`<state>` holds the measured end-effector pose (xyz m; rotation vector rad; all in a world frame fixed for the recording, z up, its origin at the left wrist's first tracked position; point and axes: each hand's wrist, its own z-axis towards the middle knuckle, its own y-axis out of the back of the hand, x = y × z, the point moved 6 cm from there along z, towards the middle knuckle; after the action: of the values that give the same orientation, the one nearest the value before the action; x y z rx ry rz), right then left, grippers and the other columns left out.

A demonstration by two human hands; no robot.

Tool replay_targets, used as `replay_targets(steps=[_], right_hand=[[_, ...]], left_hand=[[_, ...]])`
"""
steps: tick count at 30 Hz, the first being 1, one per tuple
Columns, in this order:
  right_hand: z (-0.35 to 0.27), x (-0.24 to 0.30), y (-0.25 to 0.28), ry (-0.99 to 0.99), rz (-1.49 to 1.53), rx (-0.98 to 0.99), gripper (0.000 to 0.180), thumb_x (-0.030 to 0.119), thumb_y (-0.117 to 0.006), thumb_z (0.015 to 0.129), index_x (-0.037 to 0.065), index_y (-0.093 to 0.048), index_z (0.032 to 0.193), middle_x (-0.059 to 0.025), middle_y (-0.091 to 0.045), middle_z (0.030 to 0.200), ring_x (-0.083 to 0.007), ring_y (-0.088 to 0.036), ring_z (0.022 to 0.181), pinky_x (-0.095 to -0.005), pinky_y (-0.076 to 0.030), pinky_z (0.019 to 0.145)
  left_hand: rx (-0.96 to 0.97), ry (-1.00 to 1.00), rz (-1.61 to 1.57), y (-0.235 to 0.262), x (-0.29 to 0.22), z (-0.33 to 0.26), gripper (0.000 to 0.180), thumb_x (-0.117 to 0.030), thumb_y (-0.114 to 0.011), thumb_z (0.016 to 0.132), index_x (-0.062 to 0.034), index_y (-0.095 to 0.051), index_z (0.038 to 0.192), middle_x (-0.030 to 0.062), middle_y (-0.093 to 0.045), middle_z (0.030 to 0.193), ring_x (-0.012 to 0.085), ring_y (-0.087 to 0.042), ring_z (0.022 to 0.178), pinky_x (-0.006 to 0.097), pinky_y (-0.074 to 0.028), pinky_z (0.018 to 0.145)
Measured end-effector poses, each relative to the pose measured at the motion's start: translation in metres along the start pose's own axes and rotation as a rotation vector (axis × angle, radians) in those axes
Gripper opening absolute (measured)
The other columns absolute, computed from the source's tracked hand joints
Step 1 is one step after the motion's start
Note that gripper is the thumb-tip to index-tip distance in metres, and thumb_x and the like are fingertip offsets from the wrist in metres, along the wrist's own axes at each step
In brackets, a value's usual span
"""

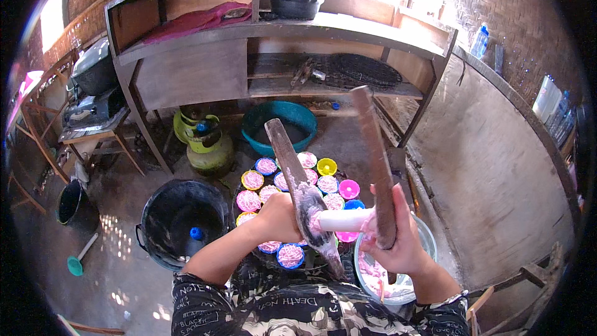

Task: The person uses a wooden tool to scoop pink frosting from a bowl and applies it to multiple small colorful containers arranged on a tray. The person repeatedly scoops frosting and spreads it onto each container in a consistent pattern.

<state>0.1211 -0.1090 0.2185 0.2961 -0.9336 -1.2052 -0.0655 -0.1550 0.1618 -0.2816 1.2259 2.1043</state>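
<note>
- Two wooden bars, one per hand, stand with a white cylinder [345,220] spanning the gap between them, above a cluster of small cups.
- The left hand [277,218] is closed against the left wooden bar [290,158], gripping it near its lower part; some fingers are hidden behind the wood.
- The right hand [403,242] holds the right wooden bar [375,162] near its lower end, thumb and fingers wrapped around it.
- Pink paste clings to the left bar and to both ends of the cylinder.
- Below the hands, colorful cups [249,201] hold pink, noodle-like strands; a yellow cup [326,167] sits at the cluster's far side.
- Beneath the right hand, a clear bowl [432,242] contains more pink paste [372,269].
- Left of the cups stands a black tub [165,211] with a blue object [196,233] inside.
- Beyond, a teal basin [252,134] rests beside a green gas cylinder [210,157], before a wooden shelf unit [186,74].
</note>
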Motion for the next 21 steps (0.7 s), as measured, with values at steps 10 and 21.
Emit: replay_targets(steps=[10,21], right_hand=[[-0.018,0.019,-0.031,0.042,-0.147,0.056,0.084,0.026,-0.08,0.061,0.014,-0.035,0.132,-0.0292,-0.036,0.124,-0.0461,-0.055,0.098,-0.0428,-0.054,0.07],[-0.034,-0.045,-0.057,-0.431,0.769,0.119,0.093,0.045,-0.071,0.07,0.012,-0.021,0.141,-0.0219,-0.038,0.128,-0.0319,-0.054,0.101,-0.0409,-0.048,0.078]], left_hand=[[0.087,0.089,0.027,-0.041,-0.001,-0.019,0.048,-0.038,-0.075,0.059,-0.0122,-0.062,0.097,0.0112,-0.063,0.091,0.0286,-0.062,0.086,0.038,-0.049,0.076],[-0.116,0.409,-0.684,-0.038,0.044,-0.095,0.068,-0.025,-0.084,0.051,-0.0037,-0.055,0.109,0.0087,-0.058,0.111,0.0209,-0.054,0.105,0.035,-0.041,0.093]])
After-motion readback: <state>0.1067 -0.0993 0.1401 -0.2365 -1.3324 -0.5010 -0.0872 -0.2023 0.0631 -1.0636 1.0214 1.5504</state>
